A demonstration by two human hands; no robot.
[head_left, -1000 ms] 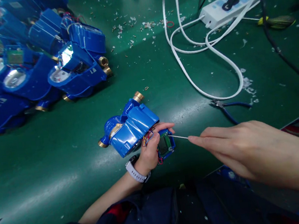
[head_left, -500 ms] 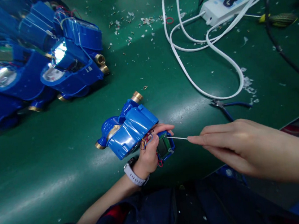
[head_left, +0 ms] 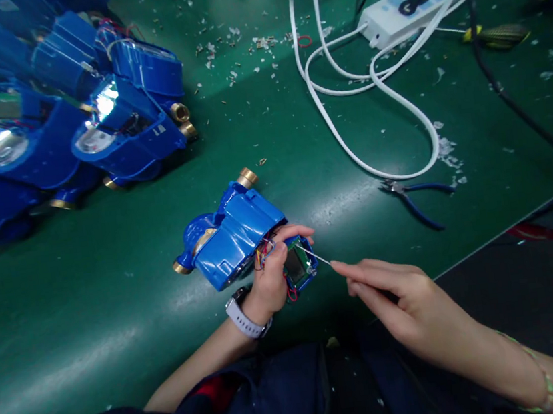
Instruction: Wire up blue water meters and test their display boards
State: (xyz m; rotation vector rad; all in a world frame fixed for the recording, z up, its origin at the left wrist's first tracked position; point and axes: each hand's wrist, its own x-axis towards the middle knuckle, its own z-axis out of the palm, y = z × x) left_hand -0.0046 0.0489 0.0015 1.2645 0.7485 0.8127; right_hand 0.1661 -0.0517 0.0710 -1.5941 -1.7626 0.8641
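1. One left hand (head_left: 269,283) is curling closed at the lower centre of the frame, gripping a squarish blue plastic module (head_left: 298,265) framing a green circuit board (head_left: 304,255) and a flat, dark display (head_left: 294,268)
2. At the lower right, the right hand (head_left: 410,308) is pinching a thin, straight metal shaft (head_left: 319,257) between nearly closed fingers; its tip is ending at the board's upper edge, contact being impossible to tell
3. Near the centre, a glossy, moulded blue meter body (head_left: 239,235) is lying slantwise, showing round brass ends (head_left: 249,178); thin coloured wires (head_left: 263,251) are bunching beside the module
4. Similar blue housings (head_left: 38,152) are crowding the smooth green tabletop (head_left: 116,294) at the upper left
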